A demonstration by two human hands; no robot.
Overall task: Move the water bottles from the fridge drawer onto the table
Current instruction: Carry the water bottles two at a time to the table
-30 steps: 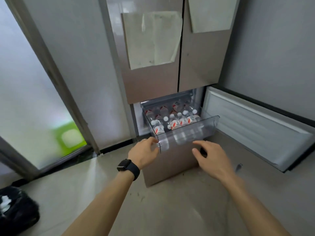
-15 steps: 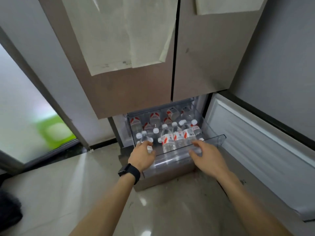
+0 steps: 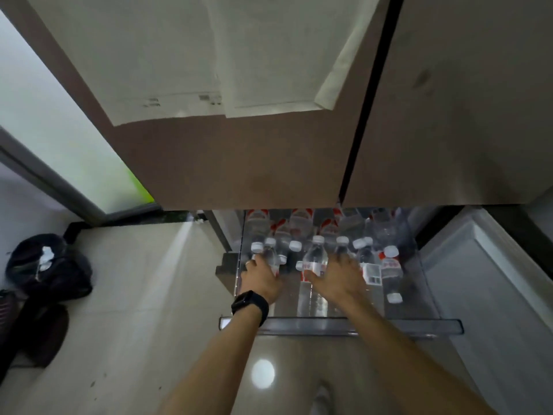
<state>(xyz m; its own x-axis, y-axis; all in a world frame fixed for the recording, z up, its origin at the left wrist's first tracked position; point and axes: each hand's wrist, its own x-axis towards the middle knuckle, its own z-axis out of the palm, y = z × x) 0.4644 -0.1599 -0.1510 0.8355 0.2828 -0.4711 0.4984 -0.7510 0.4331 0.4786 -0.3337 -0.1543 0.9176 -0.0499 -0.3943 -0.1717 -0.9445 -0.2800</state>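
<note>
Water bottles point(image 3: 389, 266) with white caps and red labels fill the clear fridge drawer point(image 3: 443, 323), pulled out beneath the brown fridge doors point(image 3: 239, 163). The left hand point(image 3: 260, 280), a black watch point(image 3: 250, 305) on its wrist, curls its fingers round a left-side bottle point(image 3: 271, 259). The right hand point(image 3: 338, 277) lies over the middle bottles; whether it grips one I cannot tell. Papers point(image 3: 179, 55) hang on the door, and a dark bag point(image 3: 51, 265) sits on the tiled floor point(image 3: 134, 295) well to the left.

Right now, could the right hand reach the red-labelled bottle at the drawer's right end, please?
Probably yes: the drawer is open-topped, and that bottle sits uncovered just beside the right hand.
</note>
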